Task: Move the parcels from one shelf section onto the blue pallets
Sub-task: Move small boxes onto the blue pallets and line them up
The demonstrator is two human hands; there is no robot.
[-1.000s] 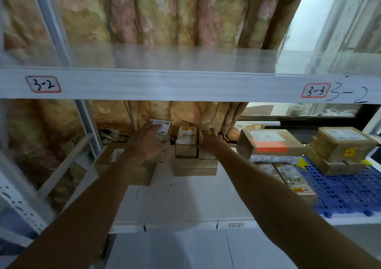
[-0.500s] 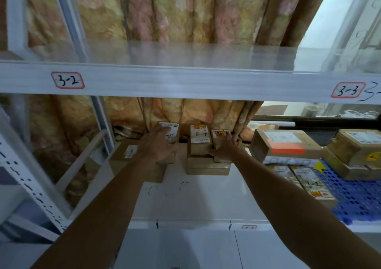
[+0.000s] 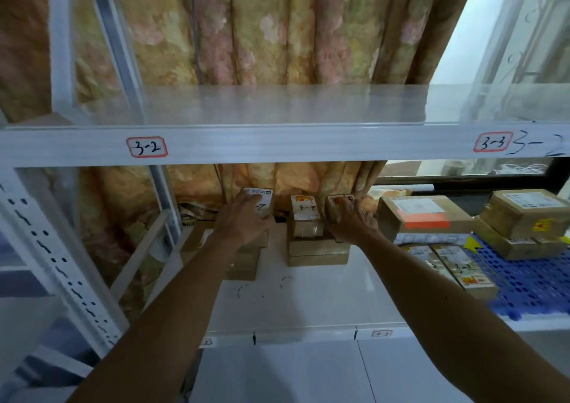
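On the white shelf [image 3: 308, 297], at the back, stand small brown parcels. My left hand [image 3: 243, 220] grips a small white-labelled parcel [image 3: 262, 200] that sits on a stack of flat boxes [image 3: 243, 263]. My right hand [image 3: 351, 220] closes on a small upright parcel [image 3: 337, 206] at the right of another small labelled parcel [image 3: 303, 216]; both rest on a flat box stack [image 3: 317, 253]. The blue pallet [image 3: 530, 282] lies at the right with several parcels on it, among them a large orange-taped box [image 3: 424, 217] and a long flat parcel [image 3: 462, 271].
An upper shelf beam [image 3: 277, 143] marked 3-2 and 3-3 runs across just above my arms. A perforated white upright [image 3: 55, 263] slants at the left. A floral curtain [image 3: 262, 32] hangs behind the shelves. More brown boxes [image 3: 524, 217] are stacked at the pallet's far right.
The view has shifted left and slightly down, so the shelf contents sit further right in frame. Both hands stay on the same small parcels at the back, with their fingers closed tighter.
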